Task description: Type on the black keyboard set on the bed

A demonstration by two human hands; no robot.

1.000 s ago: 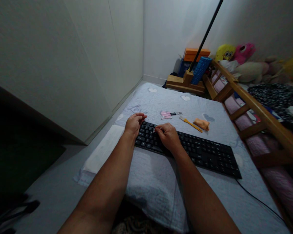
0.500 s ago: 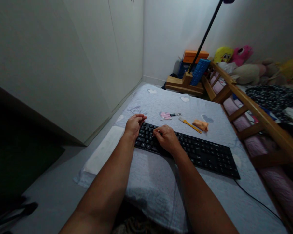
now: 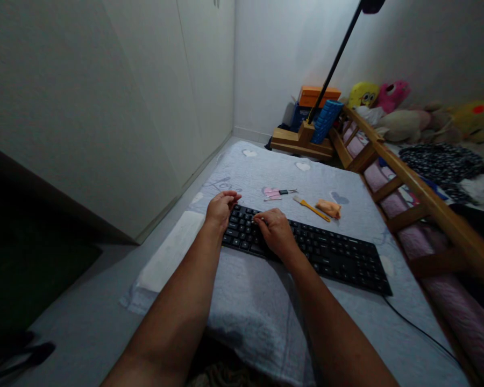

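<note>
A black keyboard [image 3: 342,260] lies aslant on the light patterned cloth. My left hand [image 3: 221,208] rests at its left end, fingers stretched out past the top corner and not wrapped round anything I can see. Over the left part of the keys, my right hand [image 3: 275,228] is closed in a pinch on a thin, white-tipped stick that looks like a cotton swab [image 3: 253,221]; most of it is hidden by the fingers. Beyond the keyboard lie a tool with a dark grip and metal tips [image 3: 283,192], a yellow-handled brush [image 3: 312,208] and a crumpled orange cloth [image 3: 328,208].
A folded white cloth [image 3: 171,250] lies left of my left forearm. The keyboard's cable [image 3: 421,329] trails to the lower right. A wooden bed rail [image 3: 419,188] borders the right side, and a pale cabinet [image 3: 145,107] stands on the left. A wooden lamp base [image 3: 302,138] is behind.
The view has shifted slightly. My right hand stays pinched over the same part of the keys, with its fingertips moved a little; my left hand keeps its place at the keyboard's end.
</note>
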